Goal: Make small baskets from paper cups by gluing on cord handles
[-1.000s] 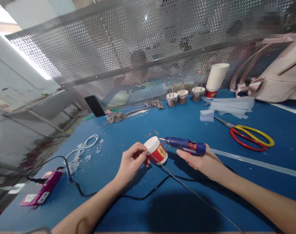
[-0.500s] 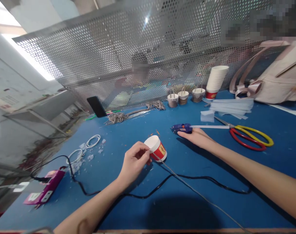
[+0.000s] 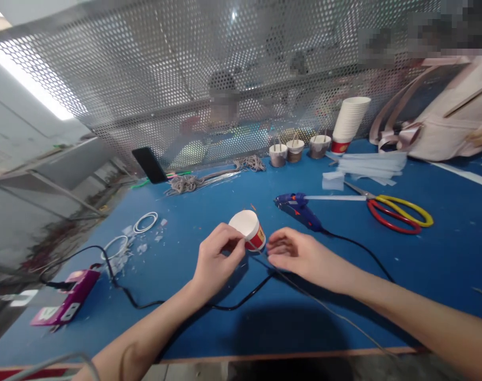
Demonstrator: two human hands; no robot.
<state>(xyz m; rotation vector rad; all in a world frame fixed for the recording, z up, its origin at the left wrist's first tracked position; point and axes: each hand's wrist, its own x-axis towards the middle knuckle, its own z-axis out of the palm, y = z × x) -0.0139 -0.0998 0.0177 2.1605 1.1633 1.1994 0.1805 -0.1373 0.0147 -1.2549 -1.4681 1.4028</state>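
Observation:
A white paper cup with a red band (image 3: 245,224) is tilted on the blue table. My left hand (image 3: 219,256) is closed at its near side, thumb and fingers pinching the rim and the end of a thin grey cord (image 3: 324,306). From that pinch the cord runs down to the right, past my right hand (image 3: 298,256). That hand is just right of the cup, its fingers loosely curved and apart from the thumb, with nothing visibly gripped. Beyond it lies a blue hot glue gun (image 3: 298,207) on its side, a clear glue stick (image 3: 336,198) sticking out the back.
Scissors with red and yellow handles (image 3: 399,214) lie at the right. Behind are cord-wrapped cups (image 3: 278,155), a cup stack (image 3: 349,121), white strips (image 3: 371,166) and grey cord bundles (image 3: 185,183). A purple power strip (image 3: 68,299) and black cable (image 3: 145,305) lie left.
My right hand has let go of the glue gun, which now lies on the table, and has come left to beside the cup. My left hand still pinches at the cup.

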